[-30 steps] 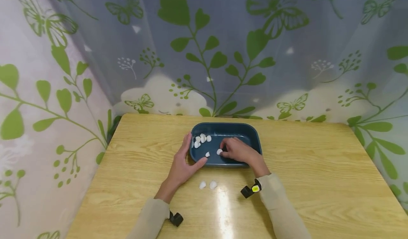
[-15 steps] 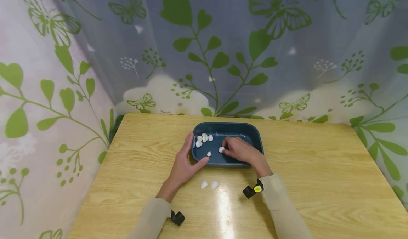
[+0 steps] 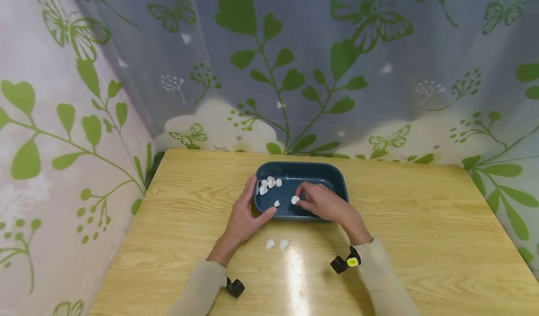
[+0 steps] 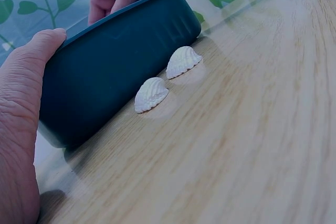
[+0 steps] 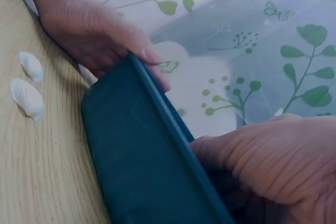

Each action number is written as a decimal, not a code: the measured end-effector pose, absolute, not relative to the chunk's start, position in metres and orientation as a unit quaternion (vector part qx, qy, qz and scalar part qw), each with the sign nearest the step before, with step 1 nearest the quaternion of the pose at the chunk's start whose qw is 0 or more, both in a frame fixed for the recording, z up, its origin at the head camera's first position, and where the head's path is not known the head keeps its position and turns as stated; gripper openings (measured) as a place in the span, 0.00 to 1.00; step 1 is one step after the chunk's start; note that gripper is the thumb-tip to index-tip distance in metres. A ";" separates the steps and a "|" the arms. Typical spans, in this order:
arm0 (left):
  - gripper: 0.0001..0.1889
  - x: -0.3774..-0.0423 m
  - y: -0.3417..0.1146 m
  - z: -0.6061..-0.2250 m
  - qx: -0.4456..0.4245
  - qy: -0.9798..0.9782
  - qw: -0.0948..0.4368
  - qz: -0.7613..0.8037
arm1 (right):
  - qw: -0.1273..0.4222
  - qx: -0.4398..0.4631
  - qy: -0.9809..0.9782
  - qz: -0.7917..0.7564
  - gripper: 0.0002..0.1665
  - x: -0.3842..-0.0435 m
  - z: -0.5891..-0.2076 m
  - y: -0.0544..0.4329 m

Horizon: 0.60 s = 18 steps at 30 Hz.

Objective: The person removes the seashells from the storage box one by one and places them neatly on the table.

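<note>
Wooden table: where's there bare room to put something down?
Bare wood lies right of the blue tray and left of the left hand. The tray's left end is crowded with shells; two loose shells lie in front.

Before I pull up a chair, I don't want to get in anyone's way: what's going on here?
Someone's right hand is pinching a shell inside a tray, while the left hand rests against the tray's left end. A cluster of shells lies at that end, with a lone shell by the left thumb. Two more shells lie on the table, just in front of the tray.
</note>
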<state>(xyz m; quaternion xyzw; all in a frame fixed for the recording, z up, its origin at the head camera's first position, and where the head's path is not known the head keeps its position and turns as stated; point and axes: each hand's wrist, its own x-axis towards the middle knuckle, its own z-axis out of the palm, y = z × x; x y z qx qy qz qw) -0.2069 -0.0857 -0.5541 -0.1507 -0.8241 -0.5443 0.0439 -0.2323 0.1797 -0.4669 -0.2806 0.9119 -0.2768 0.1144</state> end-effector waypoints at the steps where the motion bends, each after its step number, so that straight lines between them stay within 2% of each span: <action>1: 0.55 -0.207 -0.086 -0.554 -0.150 -0.825 0.044 -0.543 | 0.112 -0.282 0.911 -0.279 0.11 -0.229 -0.465 0.180; 18: 0.56 -0.209 -0.086 -0.557 -0.156 -0.822 0.049 -0.545 | 0.082 -0.302 0.909 -0.276 0.11 -0.184 -0.449 0.185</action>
